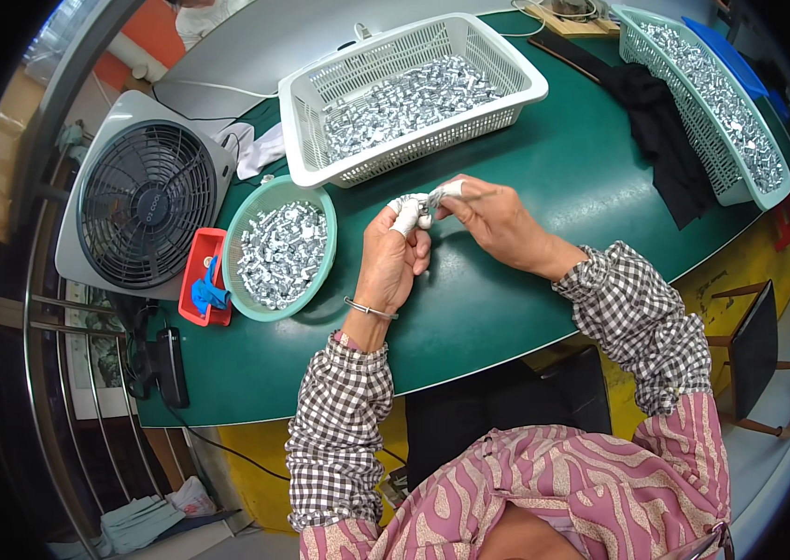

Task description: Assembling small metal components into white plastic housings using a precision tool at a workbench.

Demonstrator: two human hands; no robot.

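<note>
Over the green table [507, 308], my two hands meet fingertip to fingertip in front of the white basket [423, 154]. My left hand [389, 261] is closed, its thumb and fingers pinching a small silvery metal piece [427, 202] that the fingers largely hide. Closed in a pinch, my right hand [502, 224] touches the same spot from the other side. White covers wrap some fingertips on both hands. Similar small metal pieces [283, 252] fill a round pale-green basket [238, 301] left of my left hand. Many more lie in the white basket.
A grey box fan [148, 201] stands at the left. Beside the round basket, a red tray [197, 303] holds a blue glove-like item [209, 291]. Farther right are black cloth [656, 131] and a long pale-green basket [684, 117] of metal pieces. A chair [754, 355] stands right.
</note>
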